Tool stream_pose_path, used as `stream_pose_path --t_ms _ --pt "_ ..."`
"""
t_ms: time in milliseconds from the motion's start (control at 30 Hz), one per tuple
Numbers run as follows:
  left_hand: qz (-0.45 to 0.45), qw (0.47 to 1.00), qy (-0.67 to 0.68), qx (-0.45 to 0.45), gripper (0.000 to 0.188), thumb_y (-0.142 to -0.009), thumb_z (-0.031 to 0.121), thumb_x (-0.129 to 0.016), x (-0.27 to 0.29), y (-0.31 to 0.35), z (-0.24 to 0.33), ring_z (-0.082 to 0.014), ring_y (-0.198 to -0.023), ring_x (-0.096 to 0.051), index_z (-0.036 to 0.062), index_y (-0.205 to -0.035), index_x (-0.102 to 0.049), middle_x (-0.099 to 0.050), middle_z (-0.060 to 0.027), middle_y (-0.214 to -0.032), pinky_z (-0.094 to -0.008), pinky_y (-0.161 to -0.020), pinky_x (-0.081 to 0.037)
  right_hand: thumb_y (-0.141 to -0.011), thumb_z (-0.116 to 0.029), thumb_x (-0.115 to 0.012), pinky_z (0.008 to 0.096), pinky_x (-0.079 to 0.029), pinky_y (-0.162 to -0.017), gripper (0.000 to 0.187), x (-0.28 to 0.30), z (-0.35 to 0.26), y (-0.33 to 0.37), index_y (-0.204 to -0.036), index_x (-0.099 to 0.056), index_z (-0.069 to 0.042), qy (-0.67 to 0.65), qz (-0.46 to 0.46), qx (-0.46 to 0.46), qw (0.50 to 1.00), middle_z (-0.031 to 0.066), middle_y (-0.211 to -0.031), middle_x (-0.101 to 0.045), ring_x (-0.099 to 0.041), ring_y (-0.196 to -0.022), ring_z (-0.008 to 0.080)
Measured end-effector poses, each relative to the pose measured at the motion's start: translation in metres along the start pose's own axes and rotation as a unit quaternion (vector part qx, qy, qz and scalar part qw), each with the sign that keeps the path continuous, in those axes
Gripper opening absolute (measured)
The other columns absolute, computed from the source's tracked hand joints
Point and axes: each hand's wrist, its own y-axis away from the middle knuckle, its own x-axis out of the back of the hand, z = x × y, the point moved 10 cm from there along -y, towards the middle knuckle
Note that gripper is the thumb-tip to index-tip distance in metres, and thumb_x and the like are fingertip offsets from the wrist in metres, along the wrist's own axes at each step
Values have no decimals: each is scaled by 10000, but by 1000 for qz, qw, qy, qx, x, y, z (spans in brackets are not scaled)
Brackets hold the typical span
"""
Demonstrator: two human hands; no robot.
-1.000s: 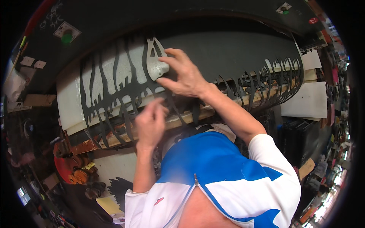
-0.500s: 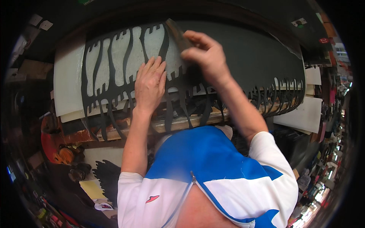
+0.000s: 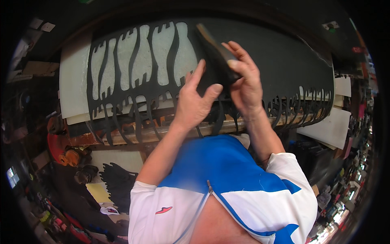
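A wide black sheet (image 3: 280, 57) lies before me, with a row of foot-shaped openings along its far left part. Pale board shows through these openings. My right hand (image 3: 248, 83) grips a dark, narrow cutting die (image 3: 215, 55), tilted above the sheet just right of the last opening (image 3: 185, 51). The die's edge looks brownish, and its inside is hidden. My left hand (image 3: 191, 105) is open, thumb and fingers apart, close to the die's left side. It holds nothing. Whether its fingertips touch the sheet, I cannot tell.
White boards (image 3: 75, 77) stick out under the sheet's left end. Thin cut strips (image 3: 138, 122) hang over a wooden front edge (image 3: 162, 134). Black toothed offcuts (image 3: 115, 183) lie at lower left, beside a yellow sheet (image 3: 97, 192). More white board (image 3: 329, 128) stands at the right.
My right hand has carried the die rightward, uncovering the last foot-shaped opening. My left hand has moved right from the cut part of the sheet toward the die, its fingers spreading.
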Motion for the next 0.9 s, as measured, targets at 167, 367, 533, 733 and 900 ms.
stream_pose_path --t_ms 167,367,533,733,900 --pt "66 988 -33 -136 721 -1104 467 -606 -14 9 23 -412 -1491 -507 -75 -1563 -484 -568 -315 -1534 -429 -1168 -475 -985 -93 -688 312 -545 -1001 578 -8 24 20 -1513 -512 68 -59 -6 -68 996 140 -1317 -656 -661 -1145 162" --pt "224 957 182 4 465 -1176 326 -505 22 13 -5 -134 -855 -675 -62 -1067 -736 -771 -62 -952 -302 -793 -556 -994 -75 -661 358 -596 -1004 540 2 10 22 -1499 -520 56 -107 -17 -99 989 150 -1240 -705 -716 -1117 200" --pt "457 866 191 69 411 -1162 345 -536 160 42 -26 -115 -734 -633 39 -948 -709 -707 -16 -863 -274 -647 -527 -909 -162 -688 452 -531 -1165 670 8 9 39 -1511 -511 73 -138 -11 -128 982 242 -1418 -625 -645 -1316 304" --pt "535 843 46 -42 333 -1119 254 -635 411 213 -17 -169 -900 -714 -59 -1181 -735 -765 -85 -1031 -332 -823 -590 -879 -270 -809 445 -368 -1261 812 7 -25 64 -1563 -510 49 455 -158 165 860 225 -1648 -455 -450 -1532 344" --pt "607 755 -222 110 303 -1021 242 -789 524 414 -7 -82 -824 -652 -49 -1103 -799 -757 8 -924 -241 -778 -517 -946 -261 -844 415 -428 -1191 748 26 11 69 -1557 -519 23 700 -40 152 697 236 -1549 -547 -539 -1428 353"
